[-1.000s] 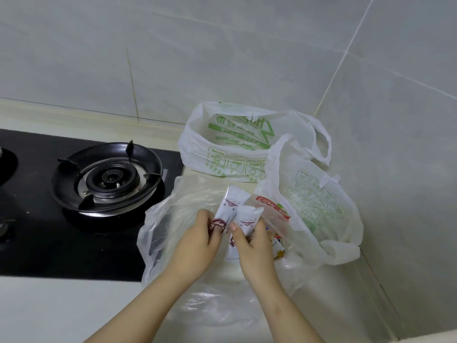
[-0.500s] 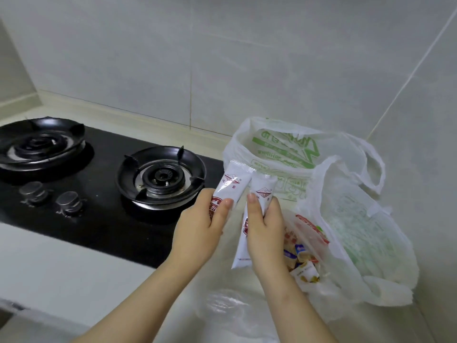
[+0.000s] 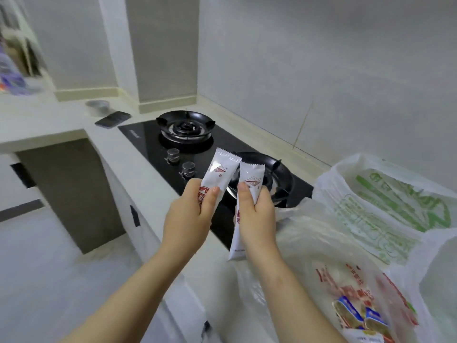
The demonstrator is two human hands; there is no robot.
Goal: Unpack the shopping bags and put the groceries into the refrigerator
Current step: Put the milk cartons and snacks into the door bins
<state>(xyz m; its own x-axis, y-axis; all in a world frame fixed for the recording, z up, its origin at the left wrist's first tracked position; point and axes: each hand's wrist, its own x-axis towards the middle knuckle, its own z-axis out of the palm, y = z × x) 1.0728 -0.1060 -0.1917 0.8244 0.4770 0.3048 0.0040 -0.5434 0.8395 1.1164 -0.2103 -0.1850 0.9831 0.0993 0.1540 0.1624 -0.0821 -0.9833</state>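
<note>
Left hand (image 3: 188, 214): fingers and thumb curled round the lower half of a white packet (image 3: 220, 174) with red print, held upright over the front edge of the stove (image 3: 148, 139). Right hand (image 3: 257, 216): gripping a second white packet (image 3: 251, 184) of the same kind round its middle, also upright, just beside the first and over the stove's near end, with its lower end hanging below the hand. Stove: black glass, set into a pale bench (image 3: 138, 174). Near burner (image 3: 279, 174): on the stove, partly hidden behind both packets. Far burner (image 3: 185, 125): at the stove's other end. Two knobs (image 3: 173, 154): along the stove's front edge, between the burners. Clear bag (image 3: 321, 243): crumpled on the bench just past the stove's near end, under the right forearm. Snack pack (image 3: 351, 293): red print and blue-wrapped pieces, seen through the clear bag's film. Green-printed bag (image 3: 395, 201): white, mouth open, beyond the clear bag from the stove, next to the wall. Phone (image 3: 113, 119): dark, flat on the bench just past the stove's far end. Small bowl (image 3: 97, 106): beyond the phone, blurred.
</note>
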